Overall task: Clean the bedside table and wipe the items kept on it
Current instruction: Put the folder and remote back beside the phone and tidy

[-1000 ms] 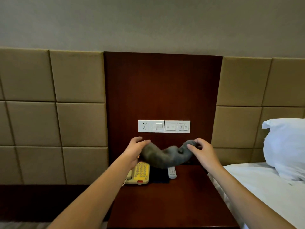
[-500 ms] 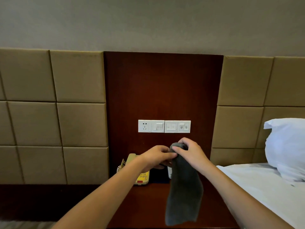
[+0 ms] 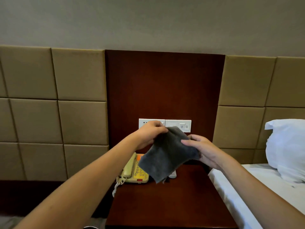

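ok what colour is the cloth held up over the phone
Plain dark grey, with no pattern. The cloth shows best in the head view, the only one.

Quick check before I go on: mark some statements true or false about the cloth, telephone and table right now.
1. Both the left hand and the right hand hold the grey cloth. True.
2. The grey cloth lies flat on the bedside table. False: it is held in the air above it.
3. The yellow telephone sits at the table's front edge. False: it sits at the back left.
4. A white pillow lies on the bed at the right. True.
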`<action>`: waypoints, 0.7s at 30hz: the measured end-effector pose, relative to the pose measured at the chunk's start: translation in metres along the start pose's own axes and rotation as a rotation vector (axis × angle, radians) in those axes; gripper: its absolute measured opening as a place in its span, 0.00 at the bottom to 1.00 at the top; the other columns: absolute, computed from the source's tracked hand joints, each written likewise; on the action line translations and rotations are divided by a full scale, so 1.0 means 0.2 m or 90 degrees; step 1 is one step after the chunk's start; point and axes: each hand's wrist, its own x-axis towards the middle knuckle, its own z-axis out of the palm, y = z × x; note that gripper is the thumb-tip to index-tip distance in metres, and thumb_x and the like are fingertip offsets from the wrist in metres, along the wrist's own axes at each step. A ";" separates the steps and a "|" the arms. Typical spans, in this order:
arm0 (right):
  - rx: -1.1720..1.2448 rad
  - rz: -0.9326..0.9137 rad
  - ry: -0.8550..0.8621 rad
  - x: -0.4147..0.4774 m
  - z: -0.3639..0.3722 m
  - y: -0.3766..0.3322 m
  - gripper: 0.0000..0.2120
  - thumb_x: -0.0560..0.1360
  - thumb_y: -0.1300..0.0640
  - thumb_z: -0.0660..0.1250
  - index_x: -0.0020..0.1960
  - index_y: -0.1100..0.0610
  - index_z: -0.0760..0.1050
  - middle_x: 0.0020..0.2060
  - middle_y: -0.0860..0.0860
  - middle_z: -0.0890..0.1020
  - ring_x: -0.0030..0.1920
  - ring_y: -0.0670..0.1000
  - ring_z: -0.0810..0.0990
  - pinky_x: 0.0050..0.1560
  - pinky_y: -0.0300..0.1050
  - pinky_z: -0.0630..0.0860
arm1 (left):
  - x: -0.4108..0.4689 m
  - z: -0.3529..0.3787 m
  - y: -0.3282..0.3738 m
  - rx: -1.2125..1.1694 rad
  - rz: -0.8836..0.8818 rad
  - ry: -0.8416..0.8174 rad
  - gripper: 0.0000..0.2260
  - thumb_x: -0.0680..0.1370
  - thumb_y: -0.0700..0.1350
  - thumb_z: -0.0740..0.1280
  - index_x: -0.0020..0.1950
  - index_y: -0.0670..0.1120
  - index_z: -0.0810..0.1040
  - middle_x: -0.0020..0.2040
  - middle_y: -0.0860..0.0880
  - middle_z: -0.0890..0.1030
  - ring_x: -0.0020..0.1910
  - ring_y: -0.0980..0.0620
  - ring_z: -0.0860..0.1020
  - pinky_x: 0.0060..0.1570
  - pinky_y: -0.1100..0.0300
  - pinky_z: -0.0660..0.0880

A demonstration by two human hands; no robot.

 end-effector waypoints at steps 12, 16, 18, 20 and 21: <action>-0.333 -0.208 0.114 0.05 0.13 0.03 0.03 0.74 0.58 0.70 0.44 0.56 0.76 0.38 0.56 0.83 0.42 0.55 0.82 0.42 0.48 0.76 | -0.03 0.02 -0.06 0.106 -0.069 -0.044 0.12 0.76 0.55 0.68 0.48 0.46 0.75 0.41 0.50 0.77 0.41 0.54 0.75 0.38 0.63 0.73; -0.318 -0.188 0.072 0.04 0.14 0.06 0.03 0.75 0.58 0.69 0.45 0.57 0.76 0.40 0.58 0.83 0.44 0.57 0.82 0.41 0.47 0.76 | -0.02 0.01 -0.06 0.199 -0.001 -0.029 0.06 0.76 0.47 0.68 0.45 0.46 0.75 0.39 0.50 0.77 0.37 0.56 0.75 0.33 0.65 0.72; -0.288 -0.183 0.082 0.04 0.11 0.05 0.03 0.75 0.59 0.68 0.44 0.55 0.75 0.40 0.59 0.82 0.43 0.56 0.82 0.40 0.45 0.75 | -0.04 -0.01 -0.05 0.089 -0.005 -0.071 0.06 0.77 0.46 0.68 0.50 0.45 0.75 0.41 0.49 0.78 0.38 0.55 0.77 0.35 0.65 0.73; -0.276 -0.181 0.093 0.05 0.09 0.04 0.05 0.75 0.59 0.69 0.41 0.55 0.74 0.37 0.55 0.81 0.40 0.51 0.80 0.40 0.41 0.73 | -0.06 0.00 -0.03 0.134 -0.003 -0.117 0.10 0.76 0.47 0.69 0.54 0.46 0.73 0.46 0.47 0.78 0.43 0.54 0.78 0.40 0.62 0.76; -0.286 -0.182 0.091 0.05 0.09 0.03 0.06 0.74 0.59 0.69 0.40 0.55 0.74 0.37 0.53 0.80 0.39 0.49 0.78 0.39 0.39 0.71 | -0.06 0.02 -0.03 0.224 0.006 -0.127 0.13 0.75 0.48 0.70 0.56 0.47 0.71 0.50 0.47 0.78 0.47 0.52 0.77 0.44 0.59 0.76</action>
